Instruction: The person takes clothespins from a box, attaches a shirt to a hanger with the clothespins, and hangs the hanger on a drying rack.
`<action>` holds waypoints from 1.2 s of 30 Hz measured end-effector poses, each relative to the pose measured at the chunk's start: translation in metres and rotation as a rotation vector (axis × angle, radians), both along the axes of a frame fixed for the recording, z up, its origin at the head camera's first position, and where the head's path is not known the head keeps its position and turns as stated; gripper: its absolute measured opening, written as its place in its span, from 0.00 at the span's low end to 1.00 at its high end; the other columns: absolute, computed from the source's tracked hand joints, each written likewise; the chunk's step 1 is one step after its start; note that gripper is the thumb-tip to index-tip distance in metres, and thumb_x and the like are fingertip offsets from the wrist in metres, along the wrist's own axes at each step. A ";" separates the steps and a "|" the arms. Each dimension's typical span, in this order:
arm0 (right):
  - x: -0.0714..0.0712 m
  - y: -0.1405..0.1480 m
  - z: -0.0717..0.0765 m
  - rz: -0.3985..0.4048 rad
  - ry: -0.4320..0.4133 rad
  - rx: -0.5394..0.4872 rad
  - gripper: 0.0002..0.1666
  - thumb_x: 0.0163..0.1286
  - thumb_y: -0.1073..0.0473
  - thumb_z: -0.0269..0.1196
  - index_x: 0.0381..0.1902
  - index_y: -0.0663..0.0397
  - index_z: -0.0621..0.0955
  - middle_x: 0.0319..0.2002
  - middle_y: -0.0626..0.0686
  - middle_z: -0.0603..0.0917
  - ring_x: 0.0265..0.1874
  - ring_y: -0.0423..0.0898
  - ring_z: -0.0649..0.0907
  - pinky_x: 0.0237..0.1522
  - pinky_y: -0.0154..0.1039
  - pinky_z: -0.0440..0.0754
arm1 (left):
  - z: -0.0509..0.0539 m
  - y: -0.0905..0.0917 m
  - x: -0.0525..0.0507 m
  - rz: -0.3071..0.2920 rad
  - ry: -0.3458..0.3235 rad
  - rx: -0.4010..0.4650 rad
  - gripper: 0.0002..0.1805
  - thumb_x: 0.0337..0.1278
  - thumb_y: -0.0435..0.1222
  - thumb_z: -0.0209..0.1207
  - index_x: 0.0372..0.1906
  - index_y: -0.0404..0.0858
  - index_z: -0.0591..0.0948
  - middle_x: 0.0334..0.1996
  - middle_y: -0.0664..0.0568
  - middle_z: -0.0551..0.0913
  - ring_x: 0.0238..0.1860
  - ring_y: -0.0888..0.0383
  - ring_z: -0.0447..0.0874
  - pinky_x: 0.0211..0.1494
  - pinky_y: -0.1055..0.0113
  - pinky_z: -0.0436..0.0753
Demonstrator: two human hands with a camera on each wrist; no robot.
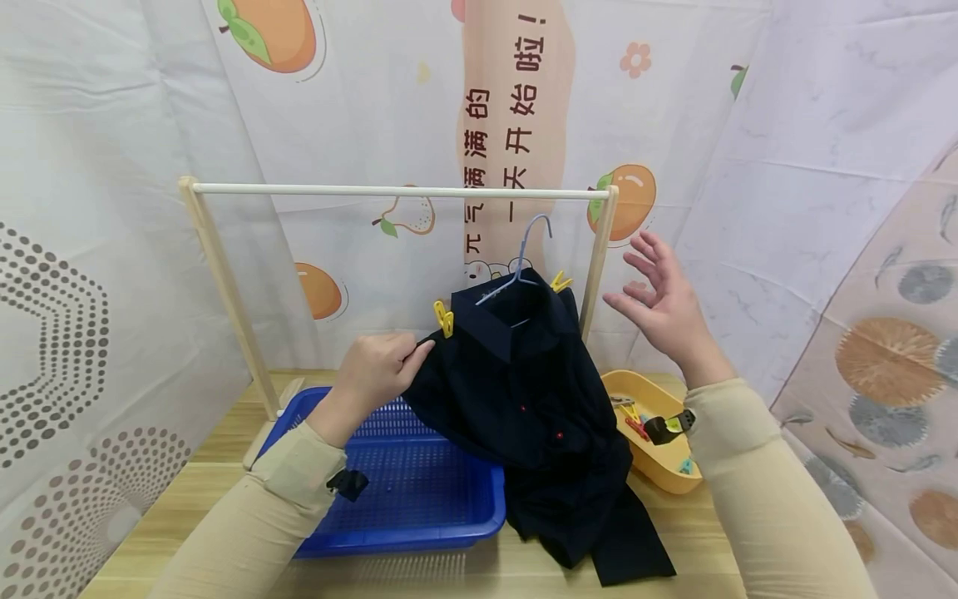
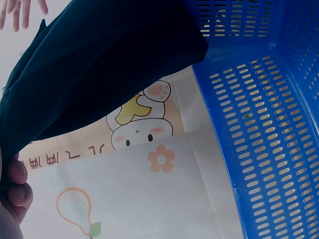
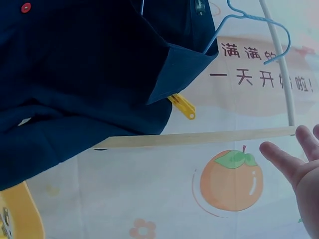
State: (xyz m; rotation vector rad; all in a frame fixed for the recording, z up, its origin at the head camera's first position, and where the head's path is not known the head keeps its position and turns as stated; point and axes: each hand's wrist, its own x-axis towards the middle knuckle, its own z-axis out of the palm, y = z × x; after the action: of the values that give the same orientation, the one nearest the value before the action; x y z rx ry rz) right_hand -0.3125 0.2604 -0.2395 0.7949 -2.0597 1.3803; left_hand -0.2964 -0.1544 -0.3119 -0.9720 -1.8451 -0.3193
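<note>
A dark navy shirt hangs tilted on a light blue wire hanger, whose hook points up below the rack's bar, apart from it. My left hand pinches the shirt at the shoulder or sleeve; its fingers show at the edge of the left wrist view. Beside that hand a yellow clothespin clips one shoulder, and a second yellow clothespin clips the other. To the right of the rack, my right hand is raised with fingers spread, holding nothing.
The drying rack has a white bar and wooden posts. A blue perforated basket stands on the wooden table at left. To the right sits a yellow bin with several clothespins. Printed curtains surround the table.
</note>
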 end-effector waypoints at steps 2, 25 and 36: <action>-0.003 0.000 0.000 0.003 -0.024 -0.039 0.55 0.65 0.69 0.71 0.81 0.41 0.55 0.77 0.54 0.61 0.73 0.55 0.66 0.64 0.49 0.74 | 0.000 0.000 -0.001 0.001 0.001 -0.001 0.27 0.58 0.31 0.68 0.17 0.44 0.62 0.14 0.59 0.54 0.13 0.66 0.50 0.16 0.69 0.54; -0.049 0.000 -0.021 -0.035 -0.138 -0.236 0.50 0.69 0.64 0.68 0.81 0.45 0.54 0.76 0.60 0.61 0.73 0.60 0.66 0.63 0.44 0.76 | -0.002 -0.001 -0.002 0.016 0.012 0.001 0.27 0.58 0.32 0.68 0.17 0.44 0.61 0.14 0.59 0.54 0.13 0.66 0.49 0.15 0.70 0.52; -0.066 0.001 -0.037 -0.015 -0.266 -0.204 0.49 0.75 0.63 0.63 0.83 0.44 0.48 0.79 0.60 0.57 0.74 0.59 0.64 0.61 0.65 0.70 | -0.002 -0.001 -0.001 0.019 -0.010 0.000 0.27 0.59 0.32 0.68 0.16 0.44 0.61 0.14 0.60 0.54 0.12 0.65 0.50 0.16 0.69 0.52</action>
State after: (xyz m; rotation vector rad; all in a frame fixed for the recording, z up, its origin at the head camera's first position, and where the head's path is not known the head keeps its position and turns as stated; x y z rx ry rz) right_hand -0.3788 0.2611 -0.2768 0.5319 -2.0670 1.7328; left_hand -0.2976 -0.1557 -0.3139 -0.9543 -1.8622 -0.3129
